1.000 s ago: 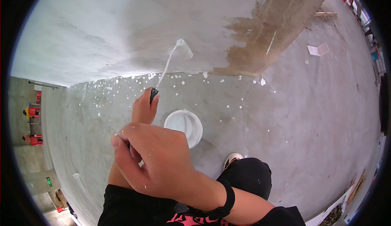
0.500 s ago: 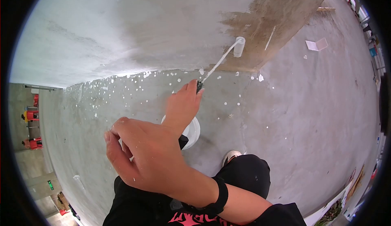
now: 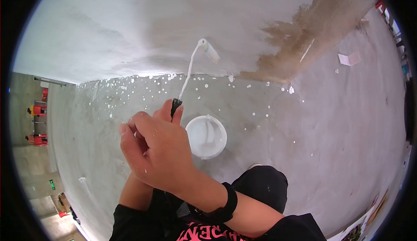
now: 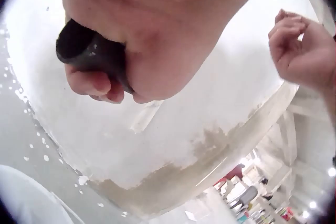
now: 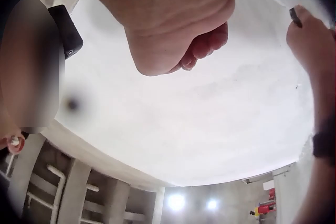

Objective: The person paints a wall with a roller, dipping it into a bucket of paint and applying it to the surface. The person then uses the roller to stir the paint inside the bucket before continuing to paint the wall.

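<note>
My left hand grips the black handle of a paint roller. The white sleeve of the paint roller lies against the lower part of the wall, left of a brown unpainted patch. In the left wrist view the fingers wrap round that black handle. My right hand hangs in front of the left forearm, fingers loosely curled and holding nothing. Just right of the hands, a white bucket with white paint inside stands on the floor.
White paint drops speckle the grey floor along the wall's foot. My bent knee is at the lower middle. An open pale folder-like sheet lies farther right. Red chairs stand far left.
The left hand swept the roller right onto the brown patch, then back left onto the whitened wall. The right hand stays loosely curled in front, and the bucket shows fully again.
</note>
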Demonstrator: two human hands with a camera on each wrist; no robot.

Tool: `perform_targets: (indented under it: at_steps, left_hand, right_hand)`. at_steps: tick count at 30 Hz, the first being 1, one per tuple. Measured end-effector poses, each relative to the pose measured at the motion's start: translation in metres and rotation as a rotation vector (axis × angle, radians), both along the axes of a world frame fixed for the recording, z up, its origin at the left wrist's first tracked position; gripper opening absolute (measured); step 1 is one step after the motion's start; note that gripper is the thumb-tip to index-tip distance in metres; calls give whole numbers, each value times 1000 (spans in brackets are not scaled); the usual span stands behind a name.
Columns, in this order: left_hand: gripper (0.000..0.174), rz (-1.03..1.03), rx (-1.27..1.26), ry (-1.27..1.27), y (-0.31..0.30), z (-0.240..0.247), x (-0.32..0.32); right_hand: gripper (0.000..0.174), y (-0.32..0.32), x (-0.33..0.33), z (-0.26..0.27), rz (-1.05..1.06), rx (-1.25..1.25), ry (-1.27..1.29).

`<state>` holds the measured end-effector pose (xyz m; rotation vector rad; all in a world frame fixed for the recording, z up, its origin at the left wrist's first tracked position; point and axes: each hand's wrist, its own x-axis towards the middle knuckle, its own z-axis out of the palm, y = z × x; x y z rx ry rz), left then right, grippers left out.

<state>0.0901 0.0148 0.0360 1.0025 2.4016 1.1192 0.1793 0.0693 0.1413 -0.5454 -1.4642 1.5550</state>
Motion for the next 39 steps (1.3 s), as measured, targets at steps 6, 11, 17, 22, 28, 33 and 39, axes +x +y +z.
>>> perform_targets:
  at_steps: [6,11,17,22,28,33,39]
  left_hand:
    - [21,-82,523,-1084,-21,29,3]
    - [18,-195,432,-883,-18,9,-3]
    - [22,-101,408,-1189,-15,16,0]
    - [24,-192,206,-1135,-1,27,5]
    - [28,-235,322,-969,31,2,27]
    - [29,-211,251,-804,48,-9,40]
    - [30,-158,313,-531,57,-21,63]
  right_hand:
    - [22,2,-4,-13,-65,300,-301]
    - [24,-5,-1,-25,-107,451,-410]
    - [24,-24,7,-49,-96,590,-753]
    - [27,-16,21,-94,-297,29,-736]
    - [39,-11,27,-84,-114,-833,-404]
    - [45,-1,27,-101,-68,-978,-46]
    - [39,10,34,-126,-204,-951,91]
